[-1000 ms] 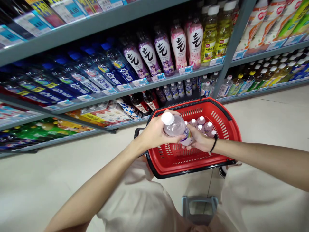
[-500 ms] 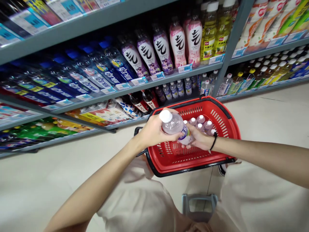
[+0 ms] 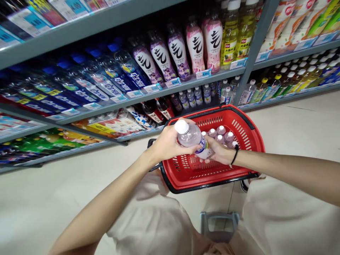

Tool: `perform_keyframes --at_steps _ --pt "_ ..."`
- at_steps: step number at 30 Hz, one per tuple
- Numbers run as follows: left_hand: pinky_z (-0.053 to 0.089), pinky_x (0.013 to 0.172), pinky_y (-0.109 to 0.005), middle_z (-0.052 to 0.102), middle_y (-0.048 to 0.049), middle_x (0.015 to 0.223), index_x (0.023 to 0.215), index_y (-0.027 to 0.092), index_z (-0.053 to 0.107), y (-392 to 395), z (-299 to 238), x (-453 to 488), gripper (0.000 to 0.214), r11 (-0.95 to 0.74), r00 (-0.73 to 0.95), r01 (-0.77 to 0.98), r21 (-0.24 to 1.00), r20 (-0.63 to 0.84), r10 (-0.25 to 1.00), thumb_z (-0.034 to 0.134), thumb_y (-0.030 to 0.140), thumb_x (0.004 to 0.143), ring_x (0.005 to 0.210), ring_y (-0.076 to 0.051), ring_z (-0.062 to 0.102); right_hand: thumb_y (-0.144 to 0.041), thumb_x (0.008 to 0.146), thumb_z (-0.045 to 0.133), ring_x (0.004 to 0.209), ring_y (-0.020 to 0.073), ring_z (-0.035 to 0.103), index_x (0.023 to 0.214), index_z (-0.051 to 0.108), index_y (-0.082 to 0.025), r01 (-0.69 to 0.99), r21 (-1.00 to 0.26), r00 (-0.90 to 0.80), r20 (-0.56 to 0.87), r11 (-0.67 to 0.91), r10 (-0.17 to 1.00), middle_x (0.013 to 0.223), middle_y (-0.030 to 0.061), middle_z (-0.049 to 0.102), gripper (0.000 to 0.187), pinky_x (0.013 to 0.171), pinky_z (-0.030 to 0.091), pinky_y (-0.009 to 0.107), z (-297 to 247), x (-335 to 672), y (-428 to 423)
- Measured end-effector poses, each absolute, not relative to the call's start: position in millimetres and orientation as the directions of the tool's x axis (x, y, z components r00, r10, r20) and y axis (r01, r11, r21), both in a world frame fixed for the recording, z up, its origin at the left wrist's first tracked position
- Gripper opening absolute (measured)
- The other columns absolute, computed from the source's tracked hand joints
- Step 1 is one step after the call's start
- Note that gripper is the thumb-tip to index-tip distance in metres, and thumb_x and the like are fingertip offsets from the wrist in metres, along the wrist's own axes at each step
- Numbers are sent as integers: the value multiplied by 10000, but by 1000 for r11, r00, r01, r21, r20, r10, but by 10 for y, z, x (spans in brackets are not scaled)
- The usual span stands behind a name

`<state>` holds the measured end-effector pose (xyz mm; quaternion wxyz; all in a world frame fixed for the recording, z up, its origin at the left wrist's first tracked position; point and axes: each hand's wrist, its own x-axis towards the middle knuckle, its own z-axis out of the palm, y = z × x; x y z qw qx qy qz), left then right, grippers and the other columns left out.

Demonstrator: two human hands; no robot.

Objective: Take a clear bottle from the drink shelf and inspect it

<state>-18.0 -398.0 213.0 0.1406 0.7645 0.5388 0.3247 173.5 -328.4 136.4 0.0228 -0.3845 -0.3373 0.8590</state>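
Note:
A clear drink bottle (image 3: 190, 136) with a white cap and a blue-and-white label is held tilted over the red shopping basket (image 3: 180, 180). My left hand (image 3: 168, 141) is closed around its upper part, below the cap. Lower down, my right hand (image 3: 218, 151), with a black band at the wrist, grips the label end. Several similar white-capped bottles (image 3: 221, 130) stand together inside the basket, partly hidden by my right hand. The fingers on the far side of the held bottle are mostly out of sight.
Beyond the basket runs a grey shelf unit (image 3: 170, 88) stocked with blue-capped bottles (image 3: 127, 67), purple and pink bottles (image 3: 196, 46) and yellow drinks (image 3: 228, 39). Small clear bottles (image 3: 198, 95) stand on the bottom shelf. A grey stool (image 3: 220, 226) is between my knees.
Almost nothing differs. Both hands keep the bottle in the same place over the basket, and the view has shifted very slightly.

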Motion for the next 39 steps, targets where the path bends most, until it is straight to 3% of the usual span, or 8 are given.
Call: perform_keyframes --at_steps 14,24,28,39 --pt "597 862 -268 772 -88 1167 1260 148 639 -3999 2113 -202 591 -389 211 733 558 356 910 871 431 796 962 -194 762 -490 1167 147 460 140 619 948 616 -135 260 -596 -684 -669 -760 291 655 58 678 628 356 397 185 1436 1727 -3313" --pt "591 837 -267 777 -81 1132 1245 150 662 -3936 2069 -311 578 -343 186 716 608 307 933 882 423 785 937 -199 756 -489 1169 128 486 155 642 1122 615 -120 256 -588 -715 -649 -767 259 661 54 669 613 378 402 181 1339 1706 -3293" --pt "586 846 -265 777 -78 1102 1190 143 696 -3862 2056 -388 499 -320 171 690 649 283 944 862 417 807 928 -198 746 -496 1162 139 488 163 644 1122 619 -103 279 -571 -692 -677 -772 251 694 86 698 622 372 402 191 1325 1653 -3276" --pt "584 842 -291 772 -89 1105 1183 144 710 -3843 2054 -437 530 -247 134 700 670 217 967 835 484 796 929 -222 733 -460 1147 127 479 188 648 1229 613 -93 309 -568 -658 -707 -763 259 659 99 694 615 357 381 197 1417 1614 -3299"
